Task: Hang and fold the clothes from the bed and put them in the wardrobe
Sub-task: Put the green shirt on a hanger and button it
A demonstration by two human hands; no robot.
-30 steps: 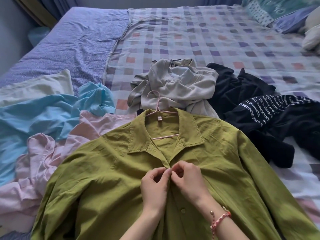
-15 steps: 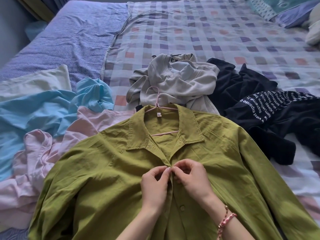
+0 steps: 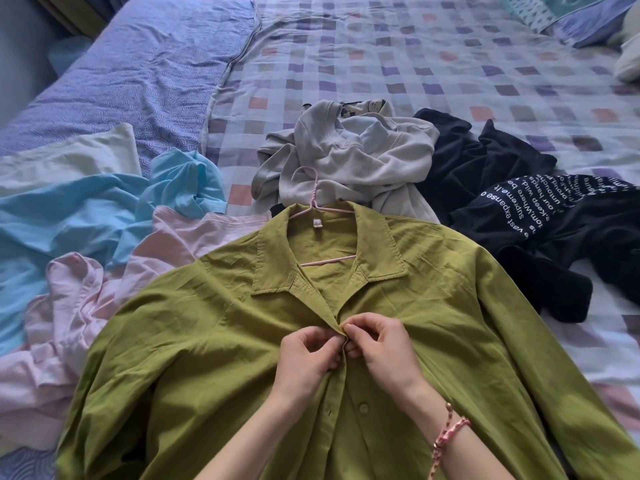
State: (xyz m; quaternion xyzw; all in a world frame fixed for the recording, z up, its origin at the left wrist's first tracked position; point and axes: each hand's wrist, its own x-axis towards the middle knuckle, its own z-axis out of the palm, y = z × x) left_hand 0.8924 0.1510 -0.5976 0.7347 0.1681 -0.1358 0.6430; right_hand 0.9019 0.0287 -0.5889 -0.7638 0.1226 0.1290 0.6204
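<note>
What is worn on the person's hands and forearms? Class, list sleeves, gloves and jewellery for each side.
Both forearms are bare: no sleeves, no gloves. At the wrist of the right hand sits a pink braided bracelet with small beads. The left hand and its wrist show no jewellery.

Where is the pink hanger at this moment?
In the head view, centre: the pink hanger sits inside the collar of the green shirt, its hook lying on the grey garment beyond.
</note>
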